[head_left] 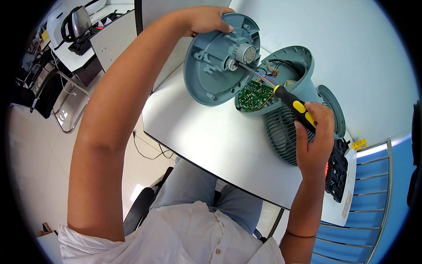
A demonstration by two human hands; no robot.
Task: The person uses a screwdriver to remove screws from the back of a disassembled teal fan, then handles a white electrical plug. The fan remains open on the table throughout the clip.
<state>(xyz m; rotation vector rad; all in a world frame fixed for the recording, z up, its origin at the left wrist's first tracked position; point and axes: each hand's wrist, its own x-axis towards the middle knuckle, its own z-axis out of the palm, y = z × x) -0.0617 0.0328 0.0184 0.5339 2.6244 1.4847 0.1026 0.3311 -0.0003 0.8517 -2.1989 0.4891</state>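
My left hand (210, 21) grips the top rim of a round grey-green base cover (202, 81), tilted up so its inside faces me. A small silver motor (246, 53) sits at the cover's middle. My right hand (317, 132) is closed round the black and yellow handle of a screwdriver (293, 104), whose tip reaches a spot beside the motor. Behind it lies the opened fan body (303, 75) on its side, with a green circuit board (254, 96) and coloured wires at its open end. The fan's slatted grille (281, 134) is partly hidden by my right hand.
The white table (198, 132) meets a white wall at the back. An open black tool case (337, 169) lies at the right edge, near a yellow piece (359, 144). Blue wall and metal rails (371, 193) stand beyond. At far left are a kettle (80, 21) and a chair (48, 94).
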